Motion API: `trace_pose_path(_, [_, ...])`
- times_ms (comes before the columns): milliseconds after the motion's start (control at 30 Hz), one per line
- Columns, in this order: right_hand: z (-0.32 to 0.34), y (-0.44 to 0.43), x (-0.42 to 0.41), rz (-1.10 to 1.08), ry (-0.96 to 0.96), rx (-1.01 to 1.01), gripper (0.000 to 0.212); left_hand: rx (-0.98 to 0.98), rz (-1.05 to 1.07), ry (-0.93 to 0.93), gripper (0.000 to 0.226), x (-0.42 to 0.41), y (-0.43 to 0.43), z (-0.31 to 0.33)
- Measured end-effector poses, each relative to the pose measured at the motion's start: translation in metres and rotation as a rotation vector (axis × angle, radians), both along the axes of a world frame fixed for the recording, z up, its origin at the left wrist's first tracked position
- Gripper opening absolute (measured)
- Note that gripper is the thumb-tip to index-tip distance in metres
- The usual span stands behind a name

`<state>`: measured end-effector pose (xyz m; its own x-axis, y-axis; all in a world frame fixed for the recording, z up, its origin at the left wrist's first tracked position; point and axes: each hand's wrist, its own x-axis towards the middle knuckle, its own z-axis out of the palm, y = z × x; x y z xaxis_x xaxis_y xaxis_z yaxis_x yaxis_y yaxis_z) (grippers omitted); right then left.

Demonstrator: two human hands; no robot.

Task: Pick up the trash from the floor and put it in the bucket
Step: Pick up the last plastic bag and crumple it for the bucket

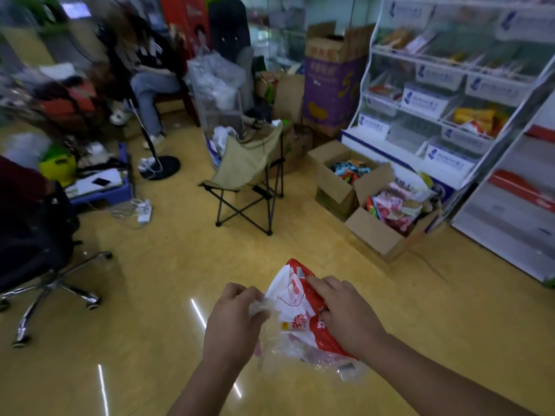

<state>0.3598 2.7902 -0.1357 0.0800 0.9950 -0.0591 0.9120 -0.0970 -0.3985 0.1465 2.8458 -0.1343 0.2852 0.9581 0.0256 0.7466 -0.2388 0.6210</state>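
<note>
A crumpled red-and-white plastic wrapper [295,298] with clear plastic film [288,346] bunched under it is held above the yellow floor, low in the middle of the head view. My left hand [235,319] pinches the clear film at the wrapper's left edge. My right hand [345,310] grips the red side of the wrapper from the right, fingers pressed on top. No bucket is visible in this view.
A beige folding chair [246,172] stands ahead. Two open cardboard boxes of snack packets [381,211] lie to the right before a white display shelf [444,94]. A black office chair [39,259] is at left, with a power strip [144,211] and cables. A person sits at the back left.
</note>
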Motion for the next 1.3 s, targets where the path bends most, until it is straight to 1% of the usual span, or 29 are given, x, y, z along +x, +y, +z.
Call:
trace_pose_path(200, [0.046, 0.012, 0.002, 0.132, 0.014, 0.109, 0.069, 0.089, 0.141, 0.036, 0.022, -0.007, -0.02, 0.053])
trace_pose_path(367, [0.076, 0.024, -0.007, 0.292, 0.034, 0.175, 0.072, 0.127, 0.255, 0.04, 0.021, -0.02, -0.046, 0.09])
trace_pose_path(600, [0.093, 0.031, -0.041, 0.48, 0.077, 0.249, 0.073, 0.195, 0.403, 0.104, 0.026, -0.051, -0.084, 0.115])
trace_pose_path(800, [0.104, 0.032, -0.092, 0.65, 0.11, 0.304, 0.068, 0.211, 0.542, 0.11, 0.023, -0.094, -0.118, 0.123])
trace_pose_path(933, [0.113, 0.027, -0.133, 0.732, 0.115, 0.316, 0.068, 0.224, 0.644, 0.138, 0.027, -0.128, -0.143, 0.126])
trace_pose_path(1000, [0.116, 0.023, -0.155, 0.769, 0.115, 0.328, 0.069, 0.227, 0.693, 0.123, 0.027, -0.145, -0.157, 0.129])
trace_pose_path(1300, [0.13, -0.03, -0.278, 0.971, 0.121, 0.337, 0.072, 0.219, 0.879, 0.098, 0.024, -0.238, -0.25, 0.139])
